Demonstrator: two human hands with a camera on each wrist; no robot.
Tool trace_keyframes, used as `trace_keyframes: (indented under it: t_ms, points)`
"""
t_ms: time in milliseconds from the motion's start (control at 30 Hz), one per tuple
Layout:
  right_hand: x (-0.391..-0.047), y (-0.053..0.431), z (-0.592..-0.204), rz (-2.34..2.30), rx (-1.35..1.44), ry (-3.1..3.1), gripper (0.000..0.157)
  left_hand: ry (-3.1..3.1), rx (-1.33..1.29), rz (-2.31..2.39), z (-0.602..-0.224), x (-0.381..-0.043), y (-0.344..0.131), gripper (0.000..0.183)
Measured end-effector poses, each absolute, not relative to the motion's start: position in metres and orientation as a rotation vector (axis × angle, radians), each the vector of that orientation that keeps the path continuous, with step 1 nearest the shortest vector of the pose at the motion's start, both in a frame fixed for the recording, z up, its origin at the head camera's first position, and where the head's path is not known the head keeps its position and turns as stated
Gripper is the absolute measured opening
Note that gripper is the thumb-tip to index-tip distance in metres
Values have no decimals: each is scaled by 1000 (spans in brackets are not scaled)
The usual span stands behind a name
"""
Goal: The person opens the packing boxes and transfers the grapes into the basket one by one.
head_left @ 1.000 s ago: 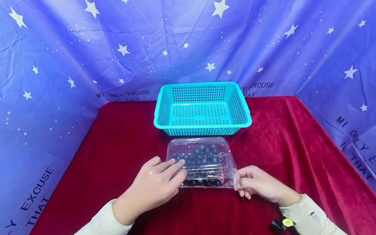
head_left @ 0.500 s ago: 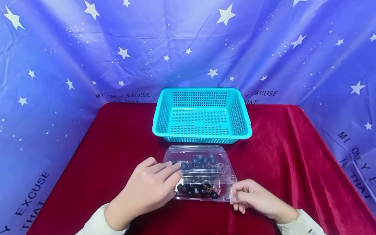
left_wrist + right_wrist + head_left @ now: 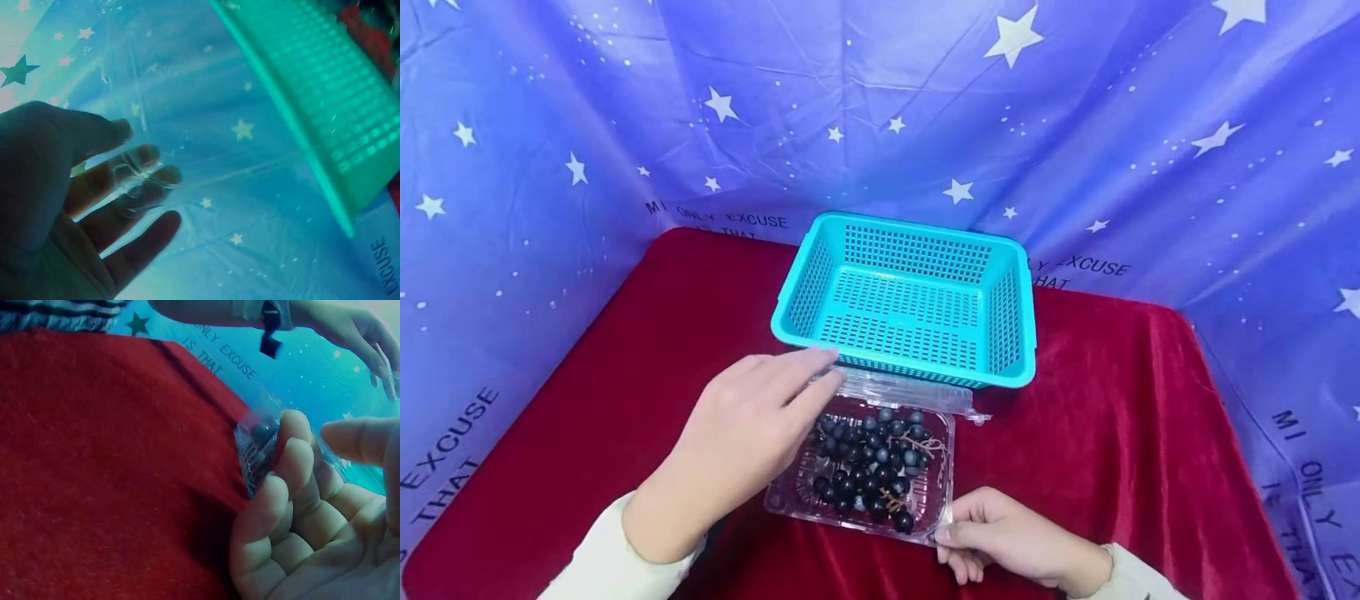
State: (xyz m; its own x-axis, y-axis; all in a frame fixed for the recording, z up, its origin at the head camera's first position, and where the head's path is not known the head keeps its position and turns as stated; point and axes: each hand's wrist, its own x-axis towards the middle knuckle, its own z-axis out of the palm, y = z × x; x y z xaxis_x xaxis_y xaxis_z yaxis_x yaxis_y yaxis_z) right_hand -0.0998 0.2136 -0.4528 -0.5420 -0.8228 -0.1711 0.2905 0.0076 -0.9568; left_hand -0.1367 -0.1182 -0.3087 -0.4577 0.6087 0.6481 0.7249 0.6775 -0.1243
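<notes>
A clear plastic clamshell box (image 3: 917, 527) lies on the red cloth, its base holding a bunch of dark grapes (image 3: 857, 475) on brown stems. Its hinged lid (image 3: 917, 392) is swung up and tilted toward the basket. My left hand (image 3: 737, 433) holds the lid's left corner; in the left wrist view the clear plastic (image 3: 140, 181) lies across the fingers, near the thumb. At the base's near right corner, my right hand (image 3: 992, 533) pinches the edge. The right wrist view shows its curled fingers (image 3: 262, 506) against the plastic.
Right behind the box stands a turquoise perforated basket (image 3: 790, 329) with nothing in it. A red velvet cloth (image 3: 1105, 433) covers the table. Blue star-patterned fabric (image 3: 880, 83) hangs around the back and sides.
My left hand has lifted the lid up and back from over the grapes, uncovering them. My right hand has kept hold of the base's corner. The head view has shifted and tilted.
</notes>
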Motion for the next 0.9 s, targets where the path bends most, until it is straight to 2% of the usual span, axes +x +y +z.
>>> trace_keyframes:
  t_ms: [167,400,600,900]
  points:
    - [-85,200,-453,-1702,-556,1514,30,-2167,-1046,-159,-295,-147,-122,25]
    - [-86,205,-440,-1552,-539,1847,31,-2152,-1034,-174,-294,-158,-121,22]
    - [-128,217,-402,-1121,-508,2476,40,-2160,-931,-195,-295,-168,-119,24]
    - [-172,210,-357,-876,-731,2888,10,-2158,-862,-225,-290,-183,-116,26]
